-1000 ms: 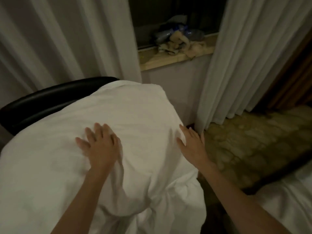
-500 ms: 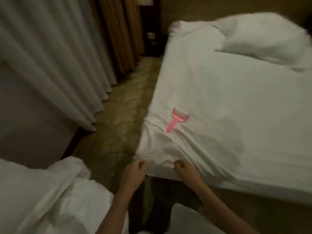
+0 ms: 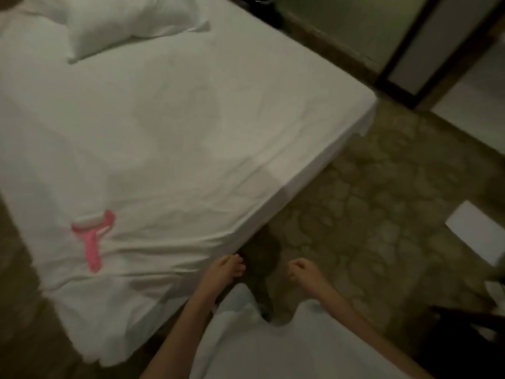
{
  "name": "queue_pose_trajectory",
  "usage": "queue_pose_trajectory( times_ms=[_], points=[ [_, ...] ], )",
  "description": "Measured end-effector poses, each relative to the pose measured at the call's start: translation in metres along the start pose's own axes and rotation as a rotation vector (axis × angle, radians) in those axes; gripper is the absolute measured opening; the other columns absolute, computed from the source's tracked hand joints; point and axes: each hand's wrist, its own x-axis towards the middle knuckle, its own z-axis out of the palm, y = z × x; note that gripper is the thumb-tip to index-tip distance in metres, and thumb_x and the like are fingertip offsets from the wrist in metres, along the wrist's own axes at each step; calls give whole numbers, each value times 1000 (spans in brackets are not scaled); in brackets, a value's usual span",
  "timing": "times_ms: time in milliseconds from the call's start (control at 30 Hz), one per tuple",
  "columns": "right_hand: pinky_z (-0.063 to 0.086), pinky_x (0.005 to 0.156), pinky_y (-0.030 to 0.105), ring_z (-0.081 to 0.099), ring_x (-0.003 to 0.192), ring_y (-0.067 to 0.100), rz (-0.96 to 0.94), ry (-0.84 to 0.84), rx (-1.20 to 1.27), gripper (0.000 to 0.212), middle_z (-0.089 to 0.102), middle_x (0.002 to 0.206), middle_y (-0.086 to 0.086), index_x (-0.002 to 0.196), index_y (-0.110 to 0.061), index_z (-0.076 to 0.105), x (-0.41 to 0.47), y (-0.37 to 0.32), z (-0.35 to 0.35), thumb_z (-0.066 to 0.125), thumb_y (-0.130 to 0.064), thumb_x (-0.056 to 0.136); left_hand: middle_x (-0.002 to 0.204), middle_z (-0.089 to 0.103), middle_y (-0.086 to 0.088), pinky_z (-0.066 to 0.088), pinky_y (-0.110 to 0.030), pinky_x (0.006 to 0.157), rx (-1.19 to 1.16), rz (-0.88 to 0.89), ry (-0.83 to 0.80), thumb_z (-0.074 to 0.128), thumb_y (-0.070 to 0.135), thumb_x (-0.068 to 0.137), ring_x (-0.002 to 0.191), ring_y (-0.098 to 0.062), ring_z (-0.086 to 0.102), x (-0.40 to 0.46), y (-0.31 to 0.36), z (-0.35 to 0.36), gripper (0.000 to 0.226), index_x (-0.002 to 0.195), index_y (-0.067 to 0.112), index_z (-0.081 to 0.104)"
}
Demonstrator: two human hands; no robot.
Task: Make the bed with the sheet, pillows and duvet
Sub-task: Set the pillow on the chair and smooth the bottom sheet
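**A:** Head view, the only one. Sheet (image 3: 177, 127) is on the mattress and covers the top. One pillow (image 3: 120, 26) sits at the far end, top left. No duvet on the bed.

**B:** Sheet finished?

**A:** My read: no. It lies smooth mid-bed, but is wrinkled and bunched at the near corner, with loose cloth hanging down the side by the floor (image 3: 382, 228). The far right corner looks pulled down, a small flap sticking out. Tucking is left, then the duvet, plus any further pillows.

**B:** Hands?

**A:** Left hand (image 3: 225, 270) is at the near edge of the sheet, fingers bent. Whether it pinches the cloth or just touches it, I can't tell. Right hand (image 3: 302, 270) is over the floor, just beside the left and apart from the bed, fingers loosely curled, holding nothing.

**B:** Anything in the way?

**A:** Pink lint roller (image 3: 93, 236) lies on the sheet near the bunched corner. It should come off before the duvet goes on. A white garment (image 3: 273, 346) fills the bottom of frame under the arms; looks like the person's clothing, not bedding.

**B:** Duvet location?

**A:** Not in view.
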Motion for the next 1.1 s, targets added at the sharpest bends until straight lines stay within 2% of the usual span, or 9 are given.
queue_pose_trajectory(
  times_ms=[167,333,433,667,733,833,933,1000,1100],
  points=[
    [41,45,7,50,66,12,157,91,273,12,52,78,9,91,-5,52,18,10,-41,43,-5,99,86,59,-15,42,-27,63,156,-69,-72,39,10,101,73,-21,54,27,31,24,26,83,9,58],
    [43,63,21,52,68,15,123,171,425,26,56,83,14,113,12,56,64,-15,-107,43,-4,98,82,62,-7,47,-17,62,391,-14,-71,45,17,100,74,-16,58,60,81,48,20,88,10,61],
    [45,60,15,54,72,13,78,224,495,22,59,92,12,112,5,57,86,-49,-161,43,-7,99,90,67,-9,48,-31,80,493,2,-101,54,36,90,90,-25,64,86,132,66,22,79,20,64],
    [44,58,12,55,77,10,123,333,639,26,59,101,11,118,2,56,132,-75,-282,44,-14,100,92,69,-13,43,-31,74,493,139,-181,49,58,52,90,-30,63,149,282,150,50,77,18,65],
    [43,57,11,56,77,8,184,337,708,26,59,99,9,119,0,56,139,-71,-310,45,-14,100,97,69,-15,43,-30,76,541,182,-234,51,53,70,93,-31,63,162,328,186,43,83,14,65],
    [45,53,11,62,58,2,222,338,775,27,58,84,9,119,8,54,150,-62,-354,47,-7,98,93,65,-10,46,-14,65,526,218,-306,45,18,98,82,-19,61,187,390,247,22,100,5,63],
    [47,53,16,64,57,7,232,351,678,37,61,77,8,102,7,62,172,-57,-403,71,-24,84,92,64,-4,45,-17,68,478,233,-360,41,16,100,79,-11,59,218,447,307,24,110,5,60],
    [44,57,19,60,64,11,219,312,636,17,59,78,9,97,2,63,191,-60,-446,57,-14,94,95,64,-4,44,-21,74,436,238,-357,41,16,100,82,-12,60,236,486,344,25,110,6,60],
    [46,68,22,57,76,14,194,298,564,15,60,90,10,105,-4,59,236,-69,-528,45,-8,99,100,67,-8,48,-34,89,375,284,-318,47,25,95,92,-21,63,260,546,393,22,99,11,64]
  ],
)
